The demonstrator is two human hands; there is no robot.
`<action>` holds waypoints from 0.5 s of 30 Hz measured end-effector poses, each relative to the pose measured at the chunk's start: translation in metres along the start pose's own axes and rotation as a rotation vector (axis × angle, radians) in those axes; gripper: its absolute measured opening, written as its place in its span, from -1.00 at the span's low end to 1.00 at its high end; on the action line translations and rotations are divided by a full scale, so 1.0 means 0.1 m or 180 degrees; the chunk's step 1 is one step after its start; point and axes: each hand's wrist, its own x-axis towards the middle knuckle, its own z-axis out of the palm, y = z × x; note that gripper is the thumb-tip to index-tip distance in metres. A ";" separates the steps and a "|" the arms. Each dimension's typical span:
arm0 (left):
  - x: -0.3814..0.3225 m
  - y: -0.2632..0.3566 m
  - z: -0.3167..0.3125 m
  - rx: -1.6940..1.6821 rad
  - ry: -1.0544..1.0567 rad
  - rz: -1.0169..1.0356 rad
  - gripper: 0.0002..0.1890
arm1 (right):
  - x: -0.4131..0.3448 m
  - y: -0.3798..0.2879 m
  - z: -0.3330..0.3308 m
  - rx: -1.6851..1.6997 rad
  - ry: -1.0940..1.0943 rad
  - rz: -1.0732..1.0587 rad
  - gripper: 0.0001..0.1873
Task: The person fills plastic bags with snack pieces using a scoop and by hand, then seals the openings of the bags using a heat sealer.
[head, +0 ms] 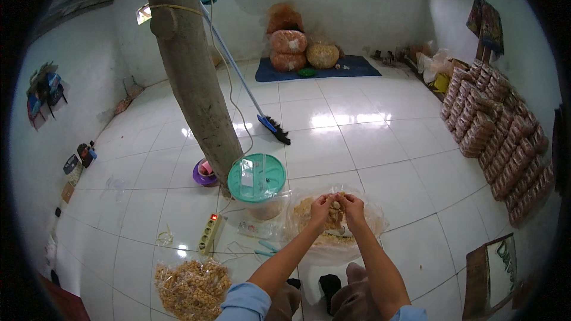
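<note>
In front of me, my left hand (321, 210) and my right hand (352, 210) pinch the top edge of a small clear plastic packet (333, 220) of golden-brown snack pieces. The fingertips of both hands almost meet at its mouth. Beneath them spreads a large open clear plastic bag (303, 208) with more snack pieces inside. Something white, partly hidden by the packet, lies in this bag. Left of it stands a tub with a turquoise lid (271, 177), on which flat clear plastic packaging (247, 174) rests.
A yellow power strip (209, 234), light-blue tool handles (266, 248) and a bag of snacks (192, 287) lie at left. A leaning post (192, 62) and a blue broom (241, 80) rise beyond. Stacked packets (504, 129) line the right wall; large sacks (288, 51) sit on a blue mat (361, 66).
</note>
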 end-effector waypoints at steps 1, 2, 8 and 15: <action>0.03 -0.05 -0.03 -0.0154 0.0042 -0.0109 -0.75 | 0.02 0.05 -0.01 0.0006 -0.0004 0.0010 -0.76; 0.04 -0.09 -0.03 -0.0315 0.0076 -0.0225 -0.77 | 0.05 0.09 -0.05 0.0119 0.0048 0.0230 -0.79; 0.04 -0.26 0.08 -0.0759 0.0371 -0.0780 -0.79 | 0.09 0.25 -0.20 0.0558 0.0498 0.0857 -0.86; 0.10 -0.31 0.02 -0.1305 0.0402 -0.0907 -0.78 | 0.12 0.26 -0.16 0.0370 0.0617 0.0432 -0.77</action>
